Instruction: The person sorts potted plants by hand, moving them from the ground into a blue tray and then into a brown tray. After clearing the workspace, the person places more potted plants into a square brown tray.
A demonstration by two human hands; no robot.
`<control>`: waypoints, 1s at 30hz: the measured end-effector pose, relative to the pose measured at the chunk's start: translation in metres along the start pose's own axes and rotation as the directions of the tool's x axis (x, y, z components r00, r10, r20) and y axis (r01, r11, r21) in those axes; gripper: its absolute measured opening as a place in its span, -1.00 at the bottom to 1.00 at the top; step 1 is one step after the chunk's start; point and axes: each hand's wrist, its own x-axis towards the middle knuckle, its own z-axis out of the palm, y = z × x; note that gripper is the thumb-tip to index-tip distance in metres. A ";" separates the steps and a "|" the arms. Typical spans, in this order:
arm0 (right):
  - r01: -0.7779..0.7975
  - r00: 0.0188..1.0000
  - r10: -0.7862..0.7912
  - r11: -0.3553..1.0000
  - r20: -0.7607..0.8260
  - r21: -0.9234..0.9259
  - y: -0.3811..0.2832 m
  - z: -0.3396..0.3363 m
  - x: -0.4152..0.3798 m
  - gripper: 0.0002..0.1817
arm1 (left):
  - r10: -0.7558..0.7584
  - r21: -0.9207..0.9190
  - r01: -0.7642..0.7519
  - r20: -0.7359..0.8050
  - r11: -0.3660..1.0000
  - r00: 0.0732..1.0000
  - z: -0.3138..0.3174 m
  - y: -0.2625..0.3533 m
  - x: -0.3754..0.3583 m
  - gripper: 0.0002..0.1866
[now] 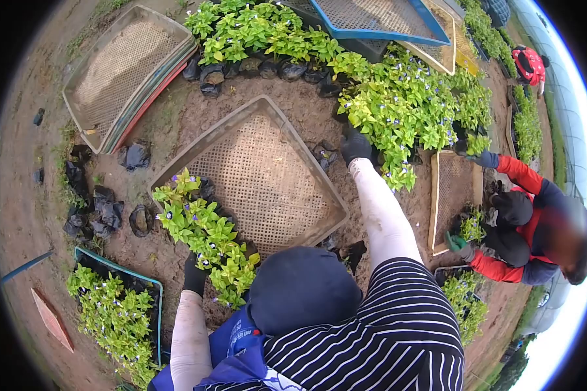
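A brown mesh crate lies on the soil in front of me. Potted plants with green leaves and small blue-white flowers stand along its near left side. My left hand, in a dark glove, is at the outer edge of these plants; leaves and the crate side hide its fingers. My right hand, also dark-gloved, reaches past the crate's right side to the base of a dense group of flowering plants. Its fingers point away under the foliage, and whatever they touch is hidden.
Stacked crates stand at the upper left, and a blue-rimmed crate at the top. Black plastic pots lie on the left soil. A co-worker crouches at right beside another crate. Another person is farther off.
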 end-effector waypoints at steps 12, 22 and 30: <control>0.032 0.990 -0.119 0.731 0.081 0.682 -0.093 -0.034 0.032 -0.79 | 0.124 0.165 -0.117 -0.031 0.979 0.992 0.011 0.023 -0.008 -0.62; 0.805 0.325 -0.920 0.391 0.218 0.446 -0.359 0.086 -0.091 -0.68 | 0.084 0.049 -0.083 -0.024 0.995 0.996 0.011 0.020 -0.006 -0.49; 0.835 0.254 -0.939 0.334 0.232 0.437 -0.368 0.104 -0.103 -0.68 | 0.057 -0.175 -0.057 -0.005 0.983 0.998 0.010 0.006 0.000 -0.61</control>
